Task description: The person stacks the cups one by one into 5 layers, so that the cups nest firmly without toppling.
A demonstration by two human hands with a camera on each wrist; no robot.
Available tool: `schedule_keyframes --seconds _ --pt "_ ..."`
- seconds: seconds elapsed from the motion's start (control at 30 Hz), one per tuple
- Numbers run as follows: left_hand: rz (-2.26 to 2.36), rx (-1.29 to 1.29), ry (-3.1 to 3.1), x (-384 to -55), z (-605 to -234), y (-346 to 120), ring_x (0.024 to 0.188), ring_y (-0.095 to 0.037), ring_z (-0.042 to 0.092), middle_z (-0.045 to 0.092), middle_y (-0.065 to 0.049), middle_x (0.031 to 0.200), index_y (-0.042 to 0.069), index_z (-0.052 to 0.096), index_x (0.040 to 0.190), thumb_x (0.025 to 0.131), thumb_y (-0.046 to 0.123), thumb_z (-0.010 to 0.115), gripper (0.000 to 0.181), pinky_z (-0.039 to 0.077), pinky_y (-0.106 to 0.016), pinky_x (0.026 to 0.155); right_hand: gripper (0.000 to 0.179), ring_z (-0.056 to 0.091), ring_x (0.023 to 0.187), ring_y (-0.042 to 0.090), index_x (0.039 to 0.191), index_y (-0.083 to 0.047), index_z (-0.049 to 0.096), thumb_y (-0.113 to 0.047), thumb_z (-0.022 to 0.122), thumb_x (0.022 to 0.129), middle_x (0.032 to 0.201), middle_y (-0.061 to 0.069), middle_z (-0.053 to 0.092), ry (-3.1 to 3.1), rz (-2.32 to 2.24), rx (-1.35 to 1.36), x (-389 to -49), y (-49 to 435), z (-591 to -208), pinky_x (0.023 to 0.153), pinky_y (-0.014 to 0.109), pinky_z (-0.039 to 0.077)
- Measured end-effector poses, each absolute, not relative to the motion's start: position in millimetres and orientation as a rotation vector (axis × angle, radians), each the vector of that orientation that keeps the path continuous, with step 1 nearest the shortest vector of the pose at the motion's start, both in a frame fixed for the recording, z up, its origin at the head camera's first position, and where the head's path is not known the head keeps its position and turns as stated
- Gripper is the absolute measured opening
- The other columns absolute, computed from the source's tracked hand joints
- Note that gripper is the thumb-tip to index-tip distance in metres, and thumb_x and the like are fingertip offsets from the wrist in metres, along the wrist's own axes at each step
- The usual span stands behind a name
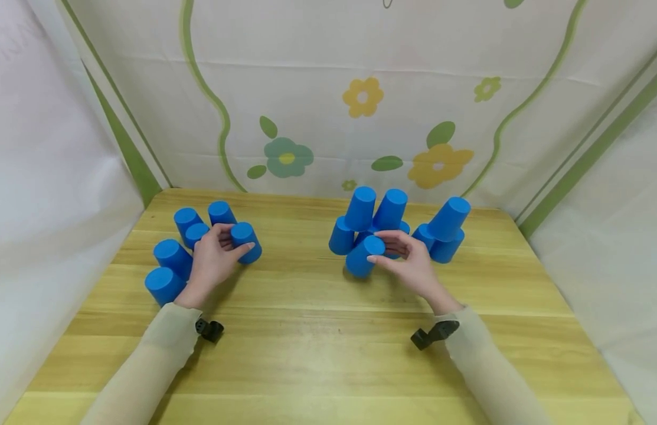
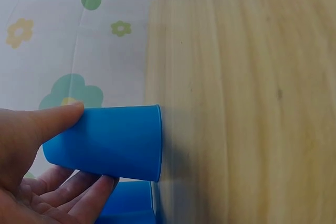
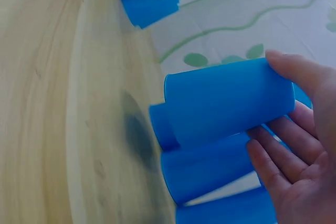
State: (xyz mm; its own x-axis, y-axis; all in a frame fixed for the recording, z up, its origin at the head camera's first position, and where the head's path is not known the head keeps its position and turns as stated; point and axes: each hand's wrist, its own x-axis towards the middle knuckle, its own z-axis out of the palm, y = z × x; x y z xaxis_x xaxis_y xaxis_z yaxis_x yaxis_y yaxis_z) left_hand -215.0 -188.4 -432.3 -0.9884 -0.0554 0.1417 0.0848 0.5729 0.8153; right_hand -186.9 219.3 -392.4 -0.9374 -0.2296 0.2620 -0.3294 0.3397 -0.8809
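Note:
My left hand (image 1: 213, 258) holds an upside-down blue cup (image 1: 247, 243) between thumb and fingers, close to the tabletop; whether its rim touches the wood I cannot tell. Several more upside-down blue cups stand beside and behind this hand, such as a front-left cup (image 1: 163, 284). With thumb and fingers my right hand (image 1: 410, 265) grips another blue cup (image 3: 231, 100), tilted and raised off the table, its shadow beneath. Behind it stands a two-level stack of cups, with an upper cup (image 1: 361, 209) resting on lower ones, partly hidden by the hand and held cup.
Right of that stack, one blue cup (image 1: 449, 218) sits on two lower cups. The wooden table (image 1: 307, 354) ends at a white flowered cloth (image 1: 307, 106) behind, with cloth sides left and right. Each wrist carries a small black camera (image 1: 434, 334).

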Motion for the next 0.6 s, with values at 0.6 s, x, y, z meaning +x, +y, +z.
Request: schedule_keyframes --seconds 0.6 --pt "-1.384 -0.035 -2.65 -214 -431 -189 0.119 -0.043 0.06 0.058 -0.028 0.132 -0.005 0.048 0.139 0.093 0.026 0.078 0.063 0.049 -0.055 0.1 0.043 0.065 0.11 0.015 0.13 -0.001 0.064 -0.003 0.078 0.09 0.124 0.014 0.067 -2.38 1.622 0.435 -184 283 -410 0.094 0.03 0.054"
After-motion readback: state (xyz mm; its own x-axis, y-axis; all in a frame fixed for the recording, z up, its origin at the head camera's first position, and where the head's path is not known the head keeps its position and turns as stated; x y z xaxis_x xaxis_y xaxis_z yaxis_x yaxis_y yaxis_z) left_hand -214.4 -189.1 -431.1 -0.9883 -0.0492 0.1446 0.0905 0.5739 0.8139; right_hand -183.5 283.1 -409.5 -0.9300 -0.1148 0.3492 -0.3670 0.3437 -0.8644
